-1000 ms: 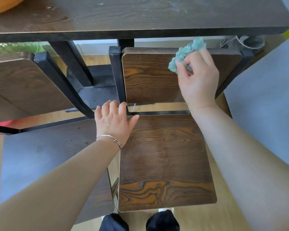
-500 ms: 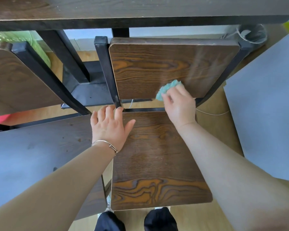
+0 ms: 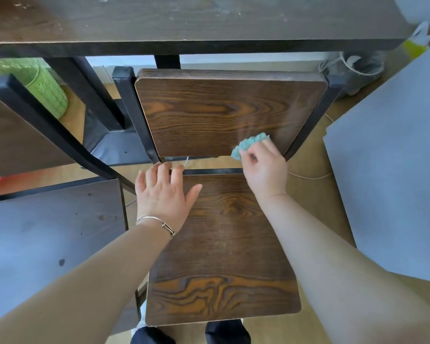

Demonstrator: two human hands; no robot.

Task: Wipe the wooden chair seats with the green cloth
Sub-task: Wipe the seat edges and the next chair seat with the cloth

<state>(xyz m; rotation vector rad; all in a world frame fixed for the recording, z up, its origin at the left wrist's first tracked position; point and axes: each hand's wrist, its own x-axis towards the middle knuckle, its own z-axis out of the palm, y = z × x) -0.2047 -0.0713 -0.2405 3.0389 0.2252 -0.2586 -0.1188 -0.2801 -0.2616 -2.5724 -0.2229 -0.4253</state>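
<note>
Right hand (image 3: 265,167) pinches green cloth (image 3: 248,144) against chair backrest (image 3: 209,112); left hand (image 3: 163,194) flat, fingers spread, on seat (image 3: 221,244).

The right hand (image 3: 263,167) grips the bunched green cloth (image 3: 246,145) and holds it against the lower right part of the wooden backrest (image 3: 221,112), close to that panel's bottom edge. The left hand (image 3: 162,192), a thin bracelet (image 3: 157,223) at its wrist, lies flat with fingers spread on the rear left corner of the wooden seat (image 3: 221,244). A dark surface (image 3: 184,18) runs across the top of the view above the backrest; a second, greyer seat (image 3: 47,239) stands just beside on the left, and a green basket (image 3: 42,85) sits beyond it.
</note>
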